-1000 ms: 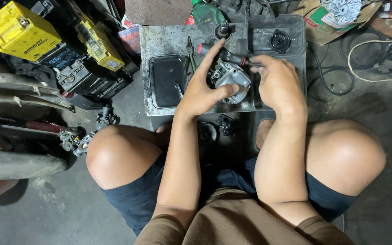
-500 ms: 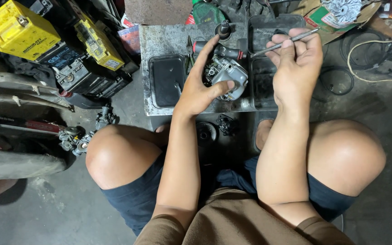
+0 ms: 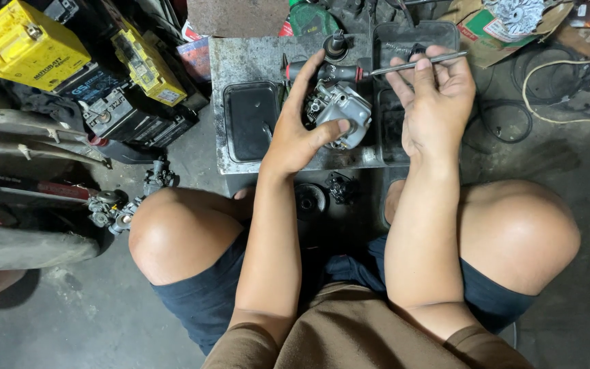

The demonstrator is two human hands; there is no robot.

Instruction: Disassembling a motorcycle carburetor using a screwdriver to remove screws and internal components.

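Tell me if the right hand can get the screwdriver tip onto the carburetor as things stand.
Probably yes. The right hand holds the screwdriver just above the carburetor, which the left hand grips from the left side. Its top and right side look uncovered, so nothing seems to block the way.

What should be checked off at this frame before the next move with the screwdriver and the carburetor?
1. Left hand grips the carburetor firmly: ok, thumb pressed on its body, fingers behind it.
2. Right hand holds the screwdriver: ok, shaft lies across the fingers.
3. Screwdriver tip seated in a screw: not ok, the tool is held above the carburetor, lying sideways.
4. Carburetor supported over the metal tray: ok.
5. Which screw is next: cannot tell, the hand hides much of the body.
6. Loose small parts beneath the work: cannot tell, too dark.
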